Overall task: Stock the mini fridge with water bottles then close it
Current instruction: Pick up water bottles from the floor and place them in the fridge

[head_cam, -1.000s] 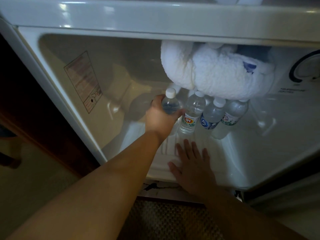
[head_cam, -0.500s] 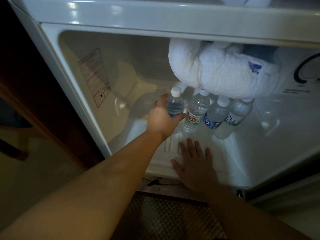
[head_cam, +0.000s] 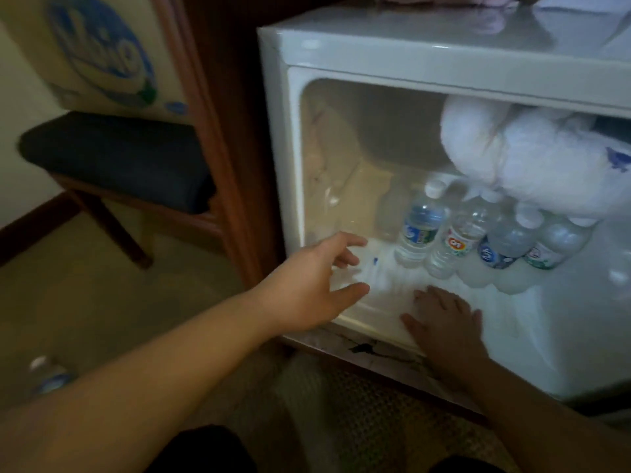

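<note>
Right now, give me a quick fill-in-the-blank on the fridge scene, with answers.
1. The bottles standing in the mini fridge number ____.
2. The left hand is open and holds ____.
3. The right hand rests flat on the fridge ____.
4. One more bottle lies on the ____ at lower left.

Answers: four; nothing; floor; carpet
</note>
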Available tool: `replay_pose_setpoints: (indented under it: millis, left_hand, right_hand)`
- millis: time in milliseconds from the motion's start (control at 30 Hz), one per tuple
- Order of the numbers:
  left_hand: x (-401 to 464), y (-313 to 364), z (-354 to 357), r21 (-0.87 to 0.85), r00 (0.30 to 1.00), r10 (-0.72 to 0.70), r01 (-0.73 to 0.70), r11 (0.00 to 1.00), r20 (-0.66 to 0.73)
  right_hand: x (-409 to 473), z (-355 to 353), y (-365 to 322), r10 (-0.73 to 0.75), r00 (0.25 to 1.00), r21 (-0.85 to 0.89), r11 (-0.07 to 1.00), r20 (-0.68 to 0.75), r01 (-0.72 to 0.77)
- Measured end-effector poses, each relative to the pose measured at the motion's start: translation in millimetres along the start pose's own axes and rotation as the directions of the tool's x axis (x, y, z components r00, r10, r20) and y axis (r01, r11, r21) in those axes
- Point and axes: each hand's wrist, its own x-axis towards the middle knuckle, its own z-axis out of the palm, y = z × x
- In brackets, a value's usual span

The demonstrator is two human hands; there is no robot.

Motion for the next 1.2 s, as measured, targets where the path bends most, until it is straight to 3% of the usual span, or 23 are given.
replay_pose_setpoints:
  millis: [100,200,267,367,433,633,800,867,1033,1200]
  left_hand:
    - [-62.3,-7.1,-48.4,-0.115,0.991,-0.045,0.031,0.993,-0.126]
    - [-133.7,-23.3,-95.4,-0.167,0.893,-0.187,0.128,0.978,-0.41]
    - [-186.2,-42.4,-121.1,-0.184,0.74,-0.293,0.228,0.956,-0.606]
    - [-266.7,-62.8,-149.1,-0.236,0.46,-0.421,0.406,0.883,-0.782]
    - [-316.8,-68.9,-157.4,-0.248,0.328,-0.473,0.541,0.804,-0.818]
    - [-436.1,-80.9,-147.3,-0.382,0.05,-0.65,0.774,0.505,-0.758]
    - [-486.1,-100.0,-114.0,-0.218,-0.018,-0.825,0.968,0.128,-0.566]
    - [-488.8,-110.5,-96.2,-0.187,-0.046,-0.871,0.981,0.053,-0.488]
    - [-488.7,-144.2,-52.9,-0.174,-0.014,-0.902,0.982,0.068,-0.432]
    - [-498.1,-173.8,-27.2,-0.147,0.061,-0.888,0.979,0.143,-0.455]
  right_hand:
    - [-18.0,-9.0,-44.6,-0.294,0.94,0.015,0.954,-0.175,0.301]
    - [-33.7,-13.0,-120.8,-0.583,0.775,0.081,0.784,-0.243,0.615]
    - [-41.7,-12.7,-175.6,-0.736,0.638,0.107,0.632,-0.227,0.768]
    - [-53.2,-4.1,-251.1,-0.86,0.51,0.169,0.5,-0.023,0.85]
    - [-58.7,11.8,-290.2,-0.894,0.434,0.171,0.447,0.107,0.878]
    - [-94.2,60.9,-380.9,-0.903,0.185,0.179,0.271,0.387,0.946]
    - [-137.2,97.7,-465.8,-0.881,0.038,0.244,0.171,0.471,0.955]
    - [-155.9,118.5,-501.9,-0.872,0.005,0.241,0.14,0.489,0.96]
    - [-195.0,197.7,-576.8,-0.833,-0.003,0.233,0.151,0.553,0.961]
    - [-212.7,268.8,-594.0,-0.751,0.109,0.169,0.283,0.651,0.944]
